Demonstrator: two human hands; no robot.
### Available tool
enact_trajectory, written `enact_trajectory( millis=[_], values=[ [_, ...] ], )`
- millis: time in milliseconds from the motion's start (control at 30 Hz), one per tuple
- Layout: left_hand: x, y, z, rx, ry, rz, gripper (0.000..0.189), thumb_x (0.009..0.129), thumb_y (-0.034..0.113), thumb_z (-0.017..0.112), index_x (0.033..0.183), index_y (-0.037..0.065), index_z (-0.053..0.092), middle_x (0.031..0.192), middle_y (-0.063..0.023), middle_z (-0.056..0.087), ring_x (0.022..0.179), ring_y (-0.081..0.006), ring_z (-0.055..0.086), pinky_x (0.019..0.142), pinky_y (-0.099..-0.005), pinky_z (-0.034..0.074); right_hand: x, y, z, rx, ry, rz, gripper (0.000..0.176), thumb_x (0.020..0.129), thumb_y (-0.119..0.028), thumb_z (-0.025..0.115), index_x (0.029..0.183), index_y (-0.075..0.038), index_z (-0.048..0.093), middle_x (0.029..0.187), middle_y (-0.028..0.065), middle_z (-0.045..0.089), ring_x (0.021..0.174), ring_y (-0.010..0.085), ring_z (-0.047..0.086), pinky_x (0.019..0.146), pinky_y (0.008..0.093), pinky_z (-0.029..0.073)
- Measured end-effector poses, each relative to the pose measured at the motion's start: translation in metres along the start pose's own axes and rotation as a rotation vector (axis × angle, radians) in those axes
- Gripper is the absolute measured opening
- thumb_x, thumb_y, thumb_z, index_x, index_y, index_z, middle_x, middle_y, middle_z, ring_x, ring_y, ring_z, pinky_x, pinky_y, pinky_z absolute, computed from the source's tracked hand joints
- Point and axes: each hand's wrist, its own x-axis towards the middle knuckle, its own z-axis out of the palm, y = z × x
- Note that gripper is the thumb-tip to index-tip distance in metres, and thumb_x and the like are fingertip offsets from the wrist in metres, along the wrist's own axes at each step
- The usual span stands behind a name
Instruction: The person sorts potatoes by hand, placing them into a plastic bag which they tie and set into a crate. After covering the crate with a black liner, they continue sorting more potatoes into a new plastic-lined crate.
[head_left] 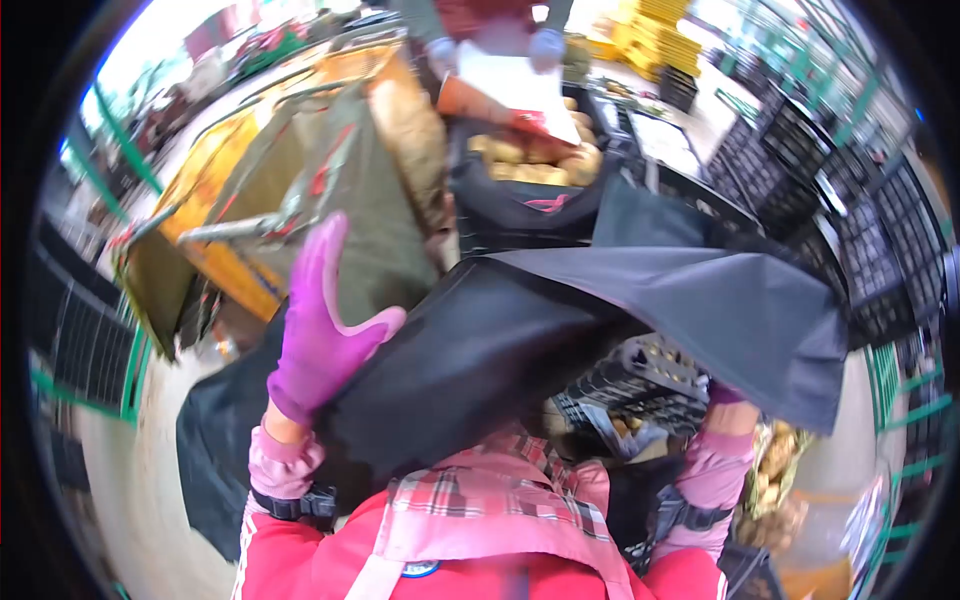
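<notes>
My left hand [325, 330], in a purple glove, is raised with its fingers stretched out and the thumb apart. Just beneath it, a large black plastic sheet [450, 340] spreads across in front of me. The sheet's right part is lifted and folded over, showing a greyer side. My right hand [728, 393] is under that raised fold; only a bit of its dark purple glove shows, and its fingers are hidden. Below the fold stands a black plastic crate [650, 375], with a few potatoes [628, 425] lower down near it.
Across from me, a person's gloved hands [546, 48] hold a white and red sack [520, 90] over a black-lined crate of potatoes [535, 160]. A green-grey tarp [330, 190] covers a yellow frame at left. Black crates [800, 140] are stacked at right, yellow crates [655, 40] behind.
</notes>
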Motion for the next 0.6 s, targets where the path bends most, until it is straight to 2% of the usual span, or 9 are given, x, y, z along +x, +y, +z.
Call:
enact_trajectory(
  millis=[33,133,200,267,400,467,533,567,600],
  values=[
    [0.006,-0.013,0.017,0.046,-0.142,0.006,0.072,0.08,0.015,0.076,0.142,0.0,0.041,0.147,-0.017,0.043,0.111,-0.0273,0.062,0.093,-0.0364,0.048,0.003,-0.023,-0.01,-0.014,0.002,-0.055,0.044,0.098,-0.02,0.05,0.137,0.0,0.045,0.134,0.0138,0.055,0.124,0.0257,0.053,0.108,0.0383,0.04],
    [0.02,-0.009,0.059,-0.639,-0.823,-0.298,0.064,0.085,0.018,0.075,0.139,0.001,0.045,0.134,-0.0119,0.055,0.101,-0.0172,0.063,0.089,-0.0305,0.049,0.008,-0.077,-0.039,-0.037,0.003,-0.192,0.044,0.098,-0.02,0.049,0.138,-0.001,0.044,0.135,0.0136,0.054,0.124,0.026,0.052,0.108,0.0384,0.04],
    [0.028,0.017,0.085,-0.772,-0.995,-0.198,0.055,0.09,0.018,0.071,0.137,0.001,0.049,0.115,-0.0066,0.064,0.095,-0.0096,0.061,0.086,-0.027,0.049,0.013,-0.11,-0.056,-0.048,-0.012,-0.256,0.045,0.099,-0.021,0.048,0.138,-0.001,0.044,0.135,0.0135,0.054,0.124,0.0262,0.052,0.108,0.0385,0.041],
    [0.038,0.045,0.105,-1.085,-1.265,-0.26,0.051,0.095,0.022,0.063,0.138,0.0,0.048,0.117,-0.0083,0.066,0.104,-0.0129,0.06,0.094,-0.0303,0.047,0.019,-0.138,-0.073,-0.052,-0.037,-0.296,0.045,0.099,-0.021,0.047,0.139,-0.001,0.044,0.136,0.0134,0.053,0.124,0.0264,0.052,0.108,0.0386,0.041],
    [0.049,0.09,0.155,-0.933,-1.487,0.295,0.058,0.095,0.035,0.064,0.138,0.0,0.049,0.118,-0.0114,0.064,0.11,-0.0177,0.059,0.097,-0.0309,0.045,0.043,-0.189,-0.11,-0.027,-0.155,-0.326,0.045,0.1,-0.022,0.046,0.14,-0.002,0.043,0.137,0.0131,0.053,0.124,0.0268,0.052,0.107,0.0388,0.042],
    [0.06,0.12,0.165,-0.744,-1.782,0.251,0.039,0.094,0.034,0.066,0.115,0.0,0.064,0.098,-0.0057,0.067,0.091,-0.012,0.06,0.084,-0.0291,0.048,0.06,-0.213,-0.135,0.016,-0.27,-0.304,0.047,0.102,-0.026,0.042,0.142,-0.003,0.041,0.14,0.0132,0.05,0.126,0.0268,0.051,0.108,0.0392,0.042],
    [0.063,0.131,0.18,-0.845,-1.664,0.274,0.029,0.094,0.029,0.066,0.102,0.001,0.066,0.088,0.0012,0.064,0.083,-0.007,0.056,0.076,-0.0272,0.048,0.08,-0.232,-0.152,-0.054,-0.217,-0.383,0.049,0.104,-0.03,0.04,0.146,-0.004,0.038,0.144,0.0131,0.047,0.129,0.0263,0.05,0.109,0.0393,0.042],
    [0.07,0.141,0.179,-1.04,-1.509,0.101,0.026,0.094,0.027,0.067,0.101,0.002,0.065,0.087,0.0032,0.063,0.082,-0.0054,0.054,0.075,-0.0263,0.047,0.092,-0.24,-0.158,-0.157,-0.082,-0.468,0.05,0.105,-0.032,0.04,0.146,-0.004,0.037,0.145,0.0129,0.046,0.13,0.0259,0.05,0.109,0.0391,0.042],
    [0.079,0.151,0.177,-1.217,-1.336,-0.073,0.023,0.093,0.025,0.067,0.1,0.003,0.065,0.086,0.0052,0.061,0.081,-0.0037,0.052,0.074,-0.0254,0.046,0.109,-0.245,-0.16,-0.374,0.256,-0.662,0.049,0.104,-0.031,0.043,0.145,-0.004,0.04,0.145,0.0123,0.048,0.13,0.0251,0.05,0.109,0.0384,0.042]
  ],
)
